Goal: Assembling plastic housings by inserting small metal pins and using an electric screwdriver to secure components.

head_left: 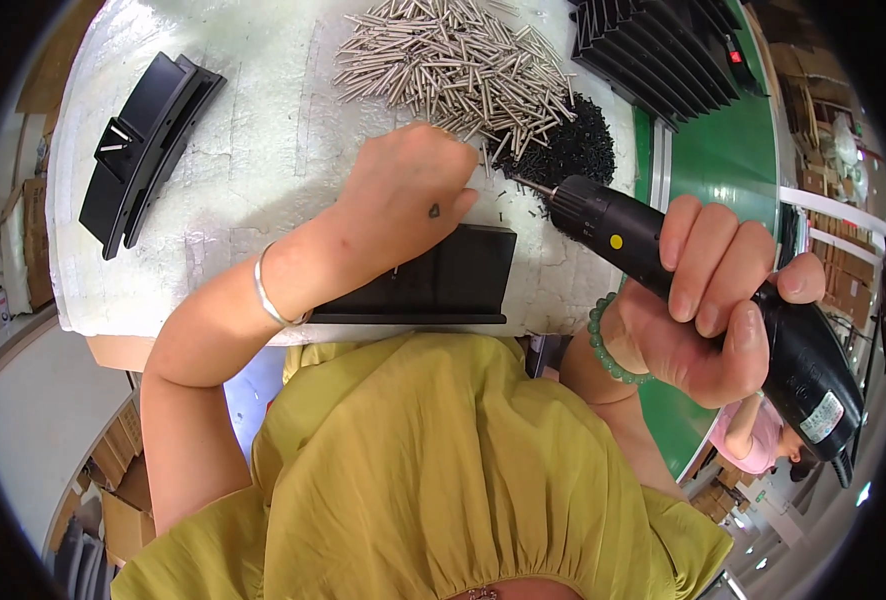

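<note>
In my right hand (728, 300) is a black electric screwdriver (613, 225), its fingers wrapped round the body. The bit points left, toward a heap of small black screws (573, 145). My left hand (413, 180) is curled, back upward, at the near edge of a pile of silver metal pins (453, 65). Its fingertips are turned under and hidden, so what they hold does not show. Beneath my left wrist and hand lies a black rectangular part (463, 275) with a ledge along its near edge; the hand and forearm cover its left portion.
Two curved black parts (148, 150) lie side by side at the left on the white-covered table (263, 110). A stack of black parts (653, 55) stands at the far right, beside a green surface (718, 170). Another person in pink (753, 435) is at the lower right.
</note>
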